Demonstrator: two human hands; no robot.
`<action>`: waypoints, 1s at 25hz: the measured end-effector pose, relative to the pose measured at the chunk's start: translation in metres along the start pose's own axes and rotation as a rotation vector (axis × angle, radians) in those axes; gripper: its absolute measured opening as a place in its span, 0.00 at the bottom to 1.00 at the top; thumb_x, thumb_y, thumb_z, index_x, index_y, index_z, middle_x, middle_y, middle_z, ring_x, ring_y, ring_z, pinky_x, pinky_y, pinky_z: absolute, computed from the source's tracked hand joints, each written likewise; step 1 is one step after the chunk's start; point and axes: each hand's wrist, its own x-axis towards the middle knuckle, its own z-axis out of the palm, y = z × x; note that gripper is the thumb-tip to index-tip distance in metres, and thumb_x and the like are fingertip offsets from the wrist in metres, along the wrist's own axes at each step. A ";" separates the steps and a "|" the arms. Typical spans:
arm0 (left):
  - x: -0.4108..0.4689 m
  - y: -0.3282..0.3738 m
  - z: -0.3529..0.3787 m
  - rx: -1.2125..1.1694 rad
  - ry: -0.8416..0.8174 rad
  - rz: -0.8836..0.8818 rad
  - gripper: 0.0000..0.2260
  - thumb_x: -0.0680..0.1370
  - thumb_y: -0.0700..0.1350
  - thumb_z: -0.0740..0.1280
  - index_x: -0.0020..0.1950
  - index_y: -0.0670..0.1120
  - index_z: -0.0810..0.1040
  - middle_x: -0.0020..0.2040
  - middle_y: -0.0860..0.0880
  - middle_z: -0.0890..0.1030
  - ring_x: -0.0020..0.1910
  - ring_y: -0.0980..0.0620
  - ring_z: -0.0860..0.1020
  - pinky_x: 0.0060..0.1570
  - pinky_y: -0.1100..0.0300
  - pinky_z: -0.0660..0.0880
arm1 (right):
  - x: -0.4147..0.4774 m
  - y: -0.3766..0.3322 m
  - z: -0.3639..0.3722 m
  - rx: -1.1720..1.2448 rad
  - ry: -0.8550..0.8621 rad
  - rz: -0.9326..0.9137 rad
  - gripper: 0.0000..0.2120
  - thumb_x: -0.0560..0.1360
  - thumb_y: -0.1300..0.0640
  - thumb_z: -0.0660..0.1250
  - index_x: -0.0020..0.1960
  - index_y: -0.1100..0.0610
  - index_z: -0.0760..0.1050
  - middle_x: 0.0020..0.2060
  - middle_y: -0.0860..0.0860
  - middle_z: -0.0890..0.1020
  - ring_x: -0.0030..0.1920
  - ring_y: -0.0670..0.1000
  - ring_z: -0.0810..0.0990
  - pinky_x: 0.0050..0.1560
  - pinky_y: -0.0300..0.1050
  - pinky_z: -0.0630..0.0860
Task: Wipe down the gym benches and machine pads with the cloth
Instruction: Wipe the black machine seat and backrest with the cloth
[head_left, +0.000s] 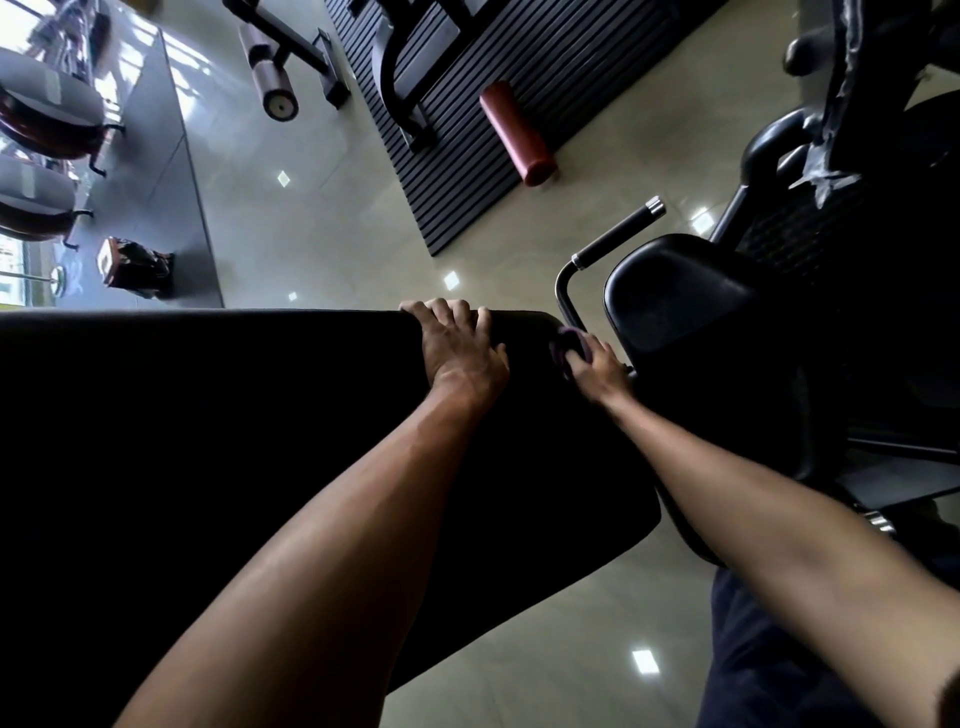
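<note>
Gripping hands: left hand (460, 345) over bench pad (208, 415) edge, right hand (598, 364) round cloth (568, 344).

Matt black pad (260, 415), glossy floor tiles (322, 234)

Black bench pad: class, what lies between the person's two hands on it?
In the head view, only bare black bench pad lies between the left hand and the right hand, which grips the purple cloth.
</note>
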 end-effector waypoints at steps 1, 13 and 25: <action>0.000 0.000 -0.001 -0.001 0.001 0.002 0.26 0.83 0.61 0.45 0.77 0.50 0.61 0.73 0.40 0.66 0.70 0.34 0.64 0.68 0.30 0.55 | 0.016 -0.017 0.003 -0.008 -0.017 0.020 0.21 0.77 0.40 0.58 0.69 0.36 0.72 0.70 0.51 0.73 0.68 0.59 0.74 0.66 0.48 0.66; 0.002 0.002 -0.001 -0.020 -0.032 0.000 0.26 0.83 0.60 0.45 0.77 0.49 0.61 0.72 0.40 0.67 0.69 0.34 0.64 0.68 0.30 0.54 | 0.016 -0.009 0.005 -0.035 0.012 -0.082 0.18 0.79 0.41 0.59 0.68 0.38 0.74 0.66 0.50 0.76 0.66 0.57 0.76 0.65 0.50 0.70; 0.031 0.021 0.004 -0.048 -0.098 0.020 0.28 0.84 0.60 0.46 0.77 0.46 0.60 0.70 0.41 0.70 0.67 0.37 0.68 0.67 0.36 0.59 | 0.091 -0.074 0.012 -0.269 -0.159 -0.063 0.23 0.71 0.33 0.54 0.51 0.46 0.79 0.57 0.55 0.83 0.59 0.61 0.80 0.50 0.48 0.69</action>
